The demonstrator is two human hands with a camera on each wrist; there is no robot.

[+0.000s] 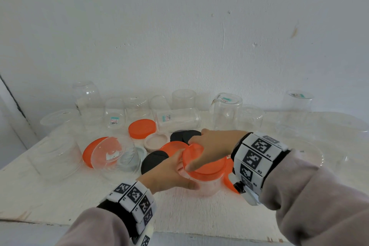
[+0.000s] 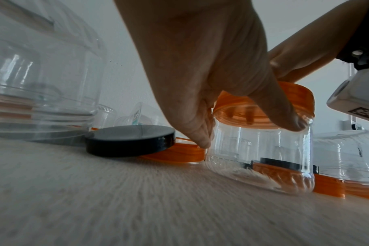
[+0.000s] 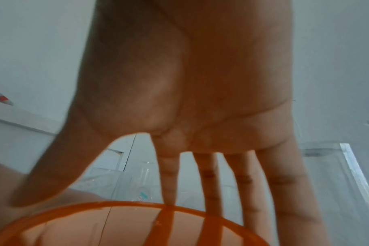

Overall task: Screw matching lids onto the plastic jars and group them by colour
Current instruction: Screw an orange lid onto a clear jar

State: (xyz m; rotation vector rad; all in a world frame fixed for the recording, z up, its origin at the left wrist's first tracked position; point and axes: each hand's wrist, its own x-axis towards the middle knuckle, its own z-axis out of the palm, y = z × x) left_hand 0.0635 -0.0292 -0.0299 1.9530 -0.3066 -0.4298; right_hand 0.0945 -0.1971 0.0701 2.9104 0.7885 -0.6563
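My left hand (image 1: 169,173) curls round the jar (image 2: 261,154) (thumb nearest me); my right hand (image 1: 211,146) spreads over the lid (image 1: 207,168), fingertips gripping its rim.

The jar (image 2: 261,148) is clear, glossy plastic with a ribbed base; its lid (image 1: 203,163) is translucent orange plastic with a ridged rim. The black lid (image 2: 128,140) looks smooth and semi-gloss. The bench (image 1: 60,201) is matt, white-painted grainy wood.

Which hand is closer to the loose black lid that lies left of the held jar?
Left. The left hand grips the clear jar right beside the black lid; the right hand is on the orange lid, farther right.
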